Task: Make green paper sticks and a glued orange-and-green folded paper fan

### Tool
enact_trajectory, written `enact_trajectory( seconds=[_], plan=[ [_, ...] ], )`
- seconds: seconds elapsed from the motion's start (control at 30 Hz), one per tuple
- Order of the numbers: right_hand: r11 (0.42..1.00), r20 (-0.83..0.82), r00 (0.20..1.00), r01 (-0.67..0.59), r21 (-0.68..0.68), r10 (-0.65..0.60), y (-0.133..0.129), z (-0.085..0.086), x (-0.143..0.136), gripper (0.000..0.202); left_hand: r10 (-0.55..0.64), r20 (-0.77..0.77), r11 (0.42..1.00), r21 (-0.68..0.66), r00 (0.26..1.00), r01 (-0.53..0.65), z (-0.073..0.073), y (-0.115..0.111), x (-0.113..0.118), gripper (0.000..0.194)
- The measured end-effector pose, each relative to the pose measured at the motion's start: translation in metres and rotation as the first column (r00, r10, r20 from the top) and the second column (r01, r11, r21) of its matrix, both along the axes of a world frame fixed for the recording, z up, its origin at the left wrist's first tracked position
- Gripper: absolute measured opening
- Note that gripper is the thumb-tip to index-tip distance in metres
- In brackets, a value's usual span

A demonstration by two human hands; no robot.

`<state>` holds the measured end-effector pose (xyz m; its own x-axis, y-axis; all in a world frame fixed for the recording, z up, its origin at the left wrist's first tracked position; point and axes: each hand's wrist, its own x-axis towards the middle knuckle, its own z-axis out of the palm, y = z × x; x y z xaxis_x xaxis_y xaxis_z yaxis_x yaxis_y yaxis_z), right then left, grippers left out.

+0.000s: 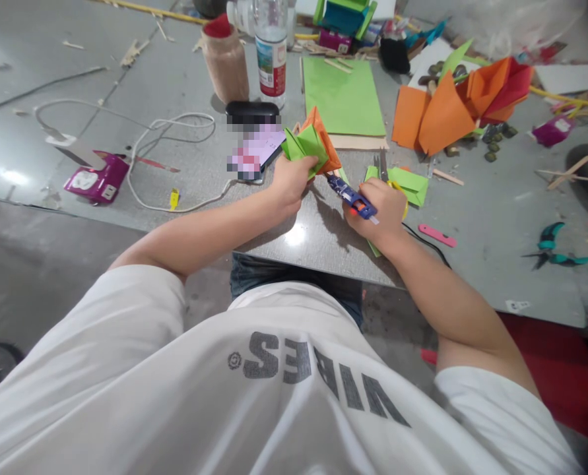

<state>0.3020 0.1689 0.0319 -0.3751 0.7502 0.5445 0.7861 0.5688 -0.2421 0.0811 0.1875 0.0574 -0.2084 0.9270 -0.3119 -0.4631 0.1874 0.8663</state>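
Observation:
My left hand [294, 179] is closed on a folded paper piece [307, 144] of green and orange paper, held above the table. In my right hand [380, 206] is a blue hot glue gun [349, 195], its tip pointing at the underside of the paper piece. Whether the tip touches the paper I cannot tell. Scissors [383, 165] with yellow handles lie just beyond my right hand, partly hidden by it. Green folded paper [412, 186] rests beside them. A dark cord runs from near my right wrist to the right.
Near my left hand lies a phone [260, 150] with a white cable. A bottle [272, 63], a jar [226, 63] and green sheets [343, 99] stand or lie behind. To the right are orange folded paper [447, 115], a pink cutter [437, 235] and teal pliers [551, 247].

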Motion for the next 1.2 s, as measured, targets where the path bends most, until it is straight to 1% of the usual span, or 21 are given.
enact_trajectory(
  seconds=[0.17, 0.33, 0.5, 0.6, 0.73, 0.93, 1.03, 1.13, 1.2],
  plan=[
    [0.999, -0.011, 1.0, 0.007, -0.033, -0.007, 0.001, -0.001, 0.004, 0.045, 0.011, -0.017, 1.0, 0.008, 1.0, -0.01, -0.003, 0.001, -0.001, 0.024],
    [1.0, -0.017, 1.0, 0.006, -0.003, -0.006, 0.0, 0.001, 0.005, 0.042, 0.028, -0.042, 0.999, 0.035, 0.999, -0.027, -0.007, 0.004, 0.0, 0.023],
    [0.999, -0.012, 1.0, 0.029, 0.022, -0.028, -0.004, 0.005, 0.003, 0.039, 0.021, -0.083, 0.999, 0.04, 0.996, -0.018, -0.01, 0.005, -0.002, 0.026],
    [0.999, -0.006, 1.0, 0.022, 0.028, -0.022, -0.006, 0.007, 0.003, 0.038, 0.029, -0.118, 0.997, 0.076, 0.993, -0.021, -0.012, 0.006, -0.004, 0.026],
    [0.997, -0.01, 1.0, 0.019, 0.068, -0.018, -0.005, 0.006, 0.003, 0.038, 0.054, -0.132, 0.991, 0.129, 0.99, -0.037, -0.017, 0.009, -0.004, 0.024],
    [0.993, 0.021, 1.0, 0.017, 0.116, -0.019, -0.002, 0.002, 0.005, 0.028, 0.069, -0.142, 0.983, 0.178, 0.987, -0.043, -0.026, 0.013, -0.003, 0.03],
    [0.985, -0.035, 0.999, 0.004, 0.172, 0.002, -0.004, 0.004, 0.005, 0.026, 0.081, -0.14, 0.983, 0.174, 0.987, -0.056, -0.028, 0.015, -0.003, 0.032],
    [0.97, -0.154, 0.987, -0.007, 0.245, 0.046, -0.005, 0.008, 0.004, 0.028, 0.086, -0.137, 0.982, 0.176, 0.987, -0.061, -0.029, 0.017, -0.002, 0.035],
    [0.967, -0.206, 0.978, 0.009, 0.255, 0.045, -0.001, 0.008, 0.009, 0.029, 0.089, -0.138, 0.983, 0.169, 0.986, -0.065, -0.028, 0.017, -0.002, 0.034]
  ],
)
